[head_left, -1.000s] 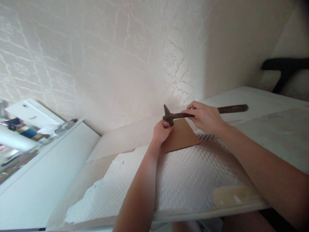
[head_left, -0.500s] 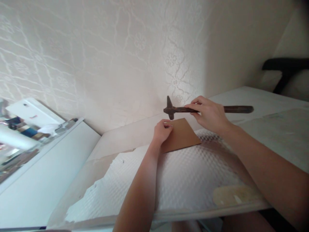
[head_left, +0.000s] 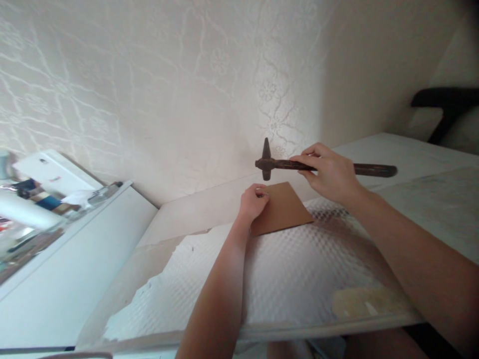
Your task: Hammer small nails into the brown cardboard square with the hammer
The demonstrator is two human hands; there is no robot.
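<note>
My right hand (head_left: 331, 172) grips the handle of a dark, rusty hammer (head_left: 374, 170) close to its head (head_left: 265, 162). The head hangs in the air above the far left corner of a brown board (head_left: 282, 209). The board lies flat on a white textured sheet (head_left: 292, 279) that covers the table. My left hand (head_left: 252, 202) rests on that corner with its fingertips pinched together; whether they hold something small is hidden.
A patterned white wall (head_left: 168, 99) rises right behind the table. To the left stands a white appliance (head_left: 56, 259) with clutter on top. A dark chair back (head_left: 445, 107) shows at the far right. The sheet is torn along its left edge (head_left: 149, 284).
My right hand has lifted the hammer head up from the board corner, by my left fingers, to well above it. My left hand has stayed on the corner.
</note>
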